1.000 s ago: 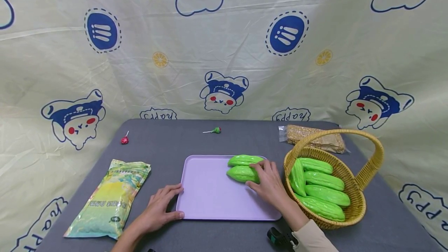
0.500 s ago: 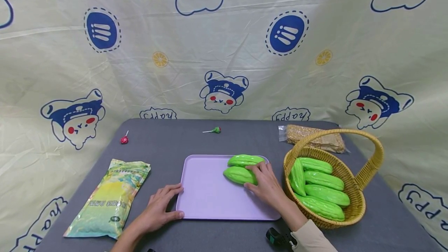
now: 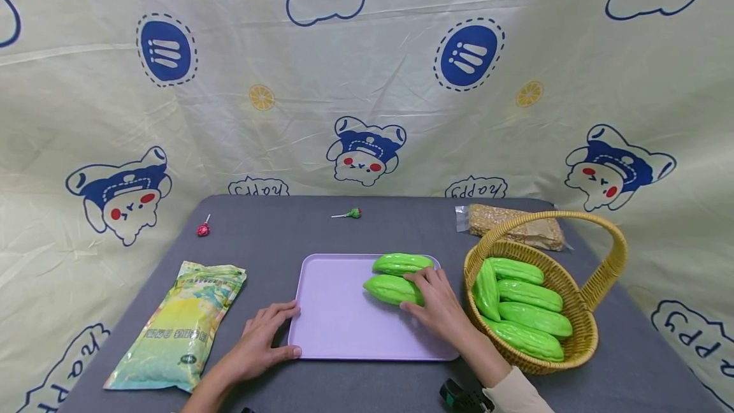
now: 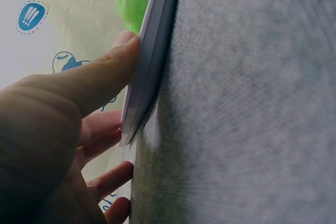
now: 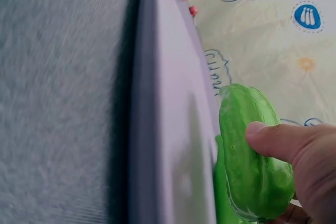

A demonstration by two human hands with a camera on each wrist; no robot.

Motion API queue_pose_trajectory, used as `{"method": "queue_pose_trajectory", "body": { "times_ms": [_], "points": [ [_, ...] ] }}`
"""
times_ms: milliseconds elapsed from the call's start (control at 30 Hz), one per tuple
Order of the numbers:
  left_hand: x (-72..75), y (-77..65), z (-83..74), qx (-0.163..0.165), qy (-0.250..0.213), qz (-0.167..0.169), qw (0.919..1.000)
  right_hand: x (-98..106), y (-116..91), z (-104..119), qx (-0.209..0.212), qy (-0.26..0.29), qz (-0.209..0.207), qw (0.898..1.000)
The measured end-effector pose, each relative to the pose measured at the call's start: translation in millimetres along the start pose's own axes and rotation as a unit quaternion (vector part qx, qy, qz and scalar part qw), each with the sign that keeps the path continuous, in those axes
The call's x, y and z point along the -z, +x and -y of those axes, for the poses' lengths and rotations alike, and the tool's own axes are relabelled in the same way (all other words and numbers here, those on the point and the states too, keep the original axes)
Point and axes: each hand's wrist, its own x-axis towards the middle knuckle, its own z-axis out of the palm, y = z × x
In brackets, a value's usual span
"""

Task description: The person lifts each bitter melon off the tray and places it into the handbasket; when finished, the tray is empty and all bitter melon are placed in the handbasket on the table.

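My right hand [image 3: 440,306] pinches a glossy green bitter melon [image 3: 391,289] by its right end, over the right part of a lilac tray [image 3: 338,330]. In the right wrist view, the thumb lies on one side of that bitter melon [image 5: 247,161]. A second bitter melon [image 3: 401,264] lies on the tray just behind it. At the tray's left edge, my left hand [image 3: 262,344] rests with thumb and fingertips touching the rim. The left wrist view shows the thumb [image 4: 113,64] against the tray's rim [image 4: 147,72], the fingers spread and relaxed.
Several more bitter melons [image 3: 533,320] fill a handled wicker basket [image 3: 589,336] right of the tray. Behind it lies a clear bag of grain [image 3: 504,220]. A yellow-green packet [image 3: 182,330] is on the left. Red [image 3: 203,229] and green lollipops [image 3: 354,213] lie at the back.
The held bitter melon has shifted slightly left and toward me on the tray, the right hand moving with it. The left hand has stayed at the tray's edge.
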Motion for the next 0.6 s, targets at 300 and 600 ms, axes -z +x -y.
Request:
{"method": "queue_pose_trajectory", "body": {
  "times_ms": [300, 600],
  "points": [
    [0.3, 0.1, -0.9, 0.002, -0.001, 0.000, 1.0000, 27, -4, 11, 0.037, -0.005, -0.022, 0.999],
    [-0.2, 0.6, 0.2, 0.002, 0.000, 0.001, 1.0000, 58, -11, 13, 0.059, -0.005, -0.041, 0.997]
  ]
}}
